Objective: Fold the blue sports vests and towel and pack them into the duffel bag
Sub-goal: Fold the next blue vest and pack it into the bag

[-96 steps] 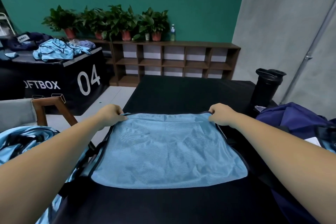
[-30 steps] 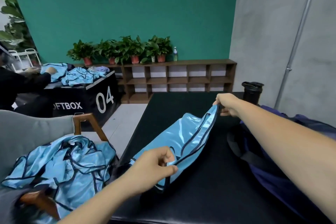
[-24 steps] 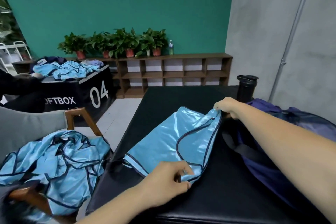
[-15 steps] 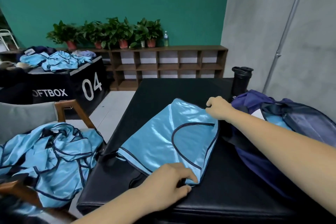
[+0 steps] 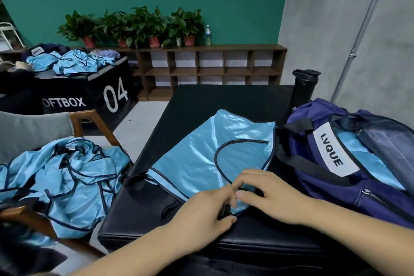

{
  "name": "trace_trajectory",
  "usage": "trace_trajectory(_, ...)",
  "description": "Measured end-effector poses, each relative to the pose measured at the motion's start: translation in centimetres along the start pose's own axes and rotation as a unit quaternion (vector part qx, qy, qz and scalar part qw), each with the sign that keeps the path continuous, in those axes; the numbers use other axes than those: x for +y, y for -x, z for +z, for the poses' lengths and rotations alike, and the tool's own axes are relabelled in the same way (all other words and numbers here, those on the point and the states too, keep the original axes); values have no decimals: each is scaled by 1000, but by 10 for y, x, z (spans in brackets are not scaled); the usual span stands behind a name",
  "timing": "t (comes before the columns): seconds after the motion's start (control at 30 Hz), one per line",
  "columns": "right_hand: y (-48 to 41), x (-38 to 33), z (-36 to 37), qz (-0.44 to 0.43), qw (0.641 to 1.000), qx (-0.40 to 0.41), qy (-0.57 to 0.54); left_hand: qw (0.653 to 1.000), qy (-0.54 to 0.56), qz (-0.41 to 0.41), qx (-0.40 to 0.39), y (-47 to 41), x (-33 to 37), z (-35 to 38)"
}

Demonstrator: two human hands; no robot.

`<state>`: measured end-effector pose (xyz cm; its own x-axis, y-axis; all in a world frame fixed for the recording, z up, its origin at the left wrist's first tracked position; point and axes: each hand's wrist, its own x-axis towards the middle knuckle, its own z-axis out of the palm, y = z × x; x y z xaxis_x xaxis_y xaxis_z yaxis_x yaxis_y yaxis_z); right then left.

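1. Pinching the near corner of the blue vest [image 5: 197, 152], both hands sat low in the middle of the frame. The left hand [image 5: 201, 213] had its fingers curled tight on the hem. The right hand [image 5: 271, 197] had thumb and forefinger closed narrow on the same bit of cloth.
2. The vest lay flat on the black padded table [image 5: 224, 101], centre frame, doubled over with the armhole trim on top. My guess: the corner was held so the edges lined up for the next fold.
3. The duffel bag [image 5: 313, 188] stood unzipped just right of the vest with blue cloth [image 5: 367, 159] already inside, handy for dropping this one straight in.
4. A pile of unfolded vests [image 5: 62, 177] was heaped on the chair [image 5: 89, 123] at lower left, so I'd say there was plenty left to do.
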<state>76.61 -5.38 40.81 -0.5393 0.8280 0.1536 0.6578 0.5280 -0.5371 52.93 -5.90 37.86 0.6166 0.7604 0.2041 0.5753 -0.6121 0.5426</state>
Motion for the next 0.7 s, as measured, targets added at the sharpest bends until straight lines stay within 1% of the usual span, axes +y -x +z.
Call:
trace_trajectory(0.1, 11, 0, 2, -24, 998, -14, 56, 999, 26, -19, 25, -2, -1, -3)
trace_trajectory(0.2, 19, 0, 12, -40, 992, -15, 119, 998, 46, -19, 43, -2, 0, -5)
trace_trajectory(0.3, 19, 2, 23, -57, 983, 24, 172, 997, 52, -9, 59, -3, 3, -2)
trace_trajectory(0.37, 18, 1, 29, -53, 982, 50, 175, 996, 50, 0, 68, -4, 5, 0)
trace_trajectory(0.43, 17, 2, 32, -48, 982, 58, 173, 996, 49, 6, 68, -5, 6, 1)
trace_trajectory(0.5, 18, 3, 32, -43, 982, 58, 176, 998, 26, 12, 60, -6, 3, -1)
trace_trajectory(0.6, 17, 3, 28, -30, 984, 58, 165, 997, -60, 21, 42, -8, -8, -6)
trace_trajectory(0.7, 17, 3, 25, -26, 986, 66, 149, 992, -120, 9, 29, -9, -26, -15)
